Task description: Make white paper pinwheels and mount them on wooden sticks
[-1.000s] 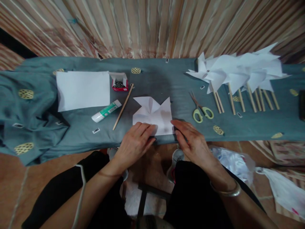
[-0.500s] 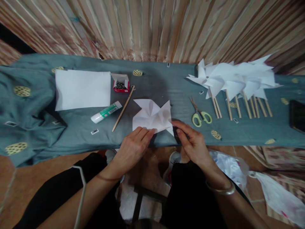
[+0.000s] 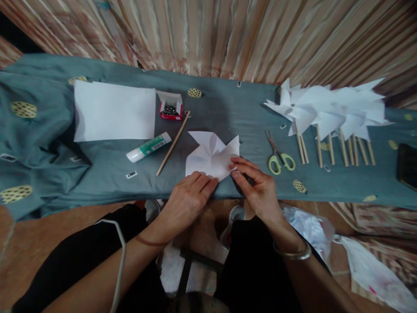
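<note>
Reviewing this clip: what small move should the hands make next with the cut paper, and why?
Probably the right hand folds the corner it pinches toward the centre of the paper square; two flaps already lie folded there, and the left hand pins the near edge.

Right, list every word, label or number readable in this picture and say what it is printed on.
No text can be read.
White and green glue stick tube: dark print on its label, too blurred.
Small white tags on the grey-green cloth, such as the one near the front edge: dark marks, too small.
Red cardboard box of pins: no legible print.
</note>
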The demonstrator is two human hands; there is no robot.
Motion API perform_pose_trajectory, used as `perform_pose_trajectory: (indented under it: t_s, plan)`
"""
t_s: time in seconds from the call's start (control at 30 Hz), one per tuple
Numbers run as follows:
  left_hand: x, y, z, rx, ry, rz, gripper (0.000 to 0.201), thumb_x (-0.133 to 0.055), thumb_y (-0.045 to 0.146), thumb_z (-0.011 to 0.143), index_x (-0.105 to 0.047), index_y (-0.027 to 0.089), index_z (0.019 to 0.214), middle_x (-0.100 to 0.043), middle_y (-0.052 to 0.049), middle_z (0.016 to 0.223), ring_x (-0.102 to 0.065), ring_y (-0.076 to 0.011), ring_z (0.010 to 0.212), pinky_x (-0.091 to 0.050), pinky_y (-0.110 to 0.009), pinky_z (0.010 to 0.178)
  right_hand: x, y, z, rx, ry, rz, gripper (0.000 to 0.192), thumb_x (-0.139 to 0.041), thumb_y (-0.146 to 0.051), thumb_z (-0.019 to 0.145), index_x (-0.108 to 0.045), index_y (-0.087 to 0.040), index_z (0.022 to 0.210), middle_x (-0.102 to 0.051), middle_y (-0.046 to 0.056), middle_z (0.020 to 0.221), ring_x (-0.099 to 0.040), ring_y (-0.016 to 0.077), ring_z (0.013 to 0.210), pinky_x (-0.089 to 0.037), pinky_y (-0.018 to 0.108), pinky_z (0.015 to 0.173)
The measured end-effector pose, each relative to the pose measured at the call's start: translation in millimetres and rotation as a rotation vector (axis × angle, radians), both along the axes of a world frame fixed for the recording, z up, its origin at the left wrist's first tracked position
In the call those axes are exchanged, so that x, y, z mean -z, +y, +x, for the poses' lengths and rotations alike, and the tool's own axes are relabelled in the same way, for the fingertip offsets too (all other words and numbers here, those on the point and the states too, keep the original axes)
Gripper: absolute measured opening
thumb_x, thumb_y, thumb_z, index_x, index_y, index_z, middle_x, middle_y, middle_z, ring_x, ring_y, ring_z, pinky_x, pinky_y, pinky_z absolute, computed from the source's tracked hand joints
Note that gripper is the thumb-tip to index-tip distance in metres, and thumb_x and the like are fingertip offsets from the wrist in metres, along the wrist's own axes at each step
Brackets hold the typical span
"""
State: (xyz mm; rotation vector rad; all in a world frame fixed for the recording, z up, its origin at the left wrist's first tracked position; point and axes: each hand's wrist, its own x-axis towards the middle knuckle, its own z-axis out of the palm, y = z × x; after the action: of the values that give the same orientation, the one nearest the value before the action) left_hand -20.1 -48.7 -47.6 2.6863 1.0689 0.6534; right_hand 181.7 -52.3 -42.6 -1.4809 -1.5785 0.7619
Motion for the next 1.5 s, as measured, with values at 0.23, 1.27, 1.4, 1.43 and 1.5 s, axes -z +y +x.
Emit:
perform_pose_trajectory:
  t_s: [0.23,1.27,1.4,1.43,1.5]
  plan:
    - [1.6,-6,-1,-0.005,-0.024,-0.036,0.038,-0.051,0.008,0.092,-0.048,0.007,0.129,-0.065,-0.012,0.105,-0.058,-0.0237,0.095,-0.056,-0.038,0.084,3.3,8,-8,-0.001,-0.109,0.034,0.011,-0.063,-0.024,0.088,-0.073,-0.025,0.092,-0.070,0.007,0.122,-0.063,0.0232,0.115,-0.049,0.049,0.103]
    - [9.2,-8,3,0.027,-0.127,-0.114,0.035,-0.048,0.009,0.094,-0.049,0.007,0.129,-0.062,-0.016,0.112,-0.055,-0.0243,0.101,-0.054,-0.042,0.086,8.4,15,-22,-0.021,-0.297,0.113,0.014,-0.058,-0.026,0.092,-0.071,-0.024,0.098,-0.064,0.009,0.129,-0.057,0.0257,0.121,-0.047,0.048,0.105]
    - [8.4,-8,3,0.025,-0.128,-0.106,0.033,-0.049,0.010,0.094,-0.050,0.006,0.127,-0.062,-0.016,0.110,-0.055,-0.0240,0.100,-0.055,-0.041,0.085,10.0,16,-22,-0.030,-0.311,0.139,0.014,-0.058,-0.027,0.092,-0.071,-0.024,0.099,-0.064,0.009,0.128,-0.057,0.0255,0.121,-0.047,0.048,0.105]
    - [8.3,-8,3,0.022,-0.128,-0.104,0.033,-0.049,0.011,0.095,-0.050,0.007,0.127,-0.062,-0.015,0.110,-0.055,-0.0238,0.099,-0.055,-0.041,0.084,10.9,16,-22,-0.032,-0.316,0.149,0.014,-0.058,-0.027,0.092,-0.071,-0.024,0.099,-0.065,0.008,0.128,-0.057,0.0256,0.121,-0.047,0.049,0.104]
    - [8.3,-8,3,0.019,-0.127,-0.101,0.033,-0.049,0.011,0.095,-0.049,0.007,0.127,-0.062,-0.015,0.110,-0.055,-0.0236,0.100,-0.055,-0.041,0.084,13.1,16,-21,-0.033,-0.329,0.173,0.014,-0.059,-0.028,0.092,-0.071,-0.024,0.098,-0.065,0.008,0.127,-0.058,0.0255,0.119,-0.048,0.048,0.103]
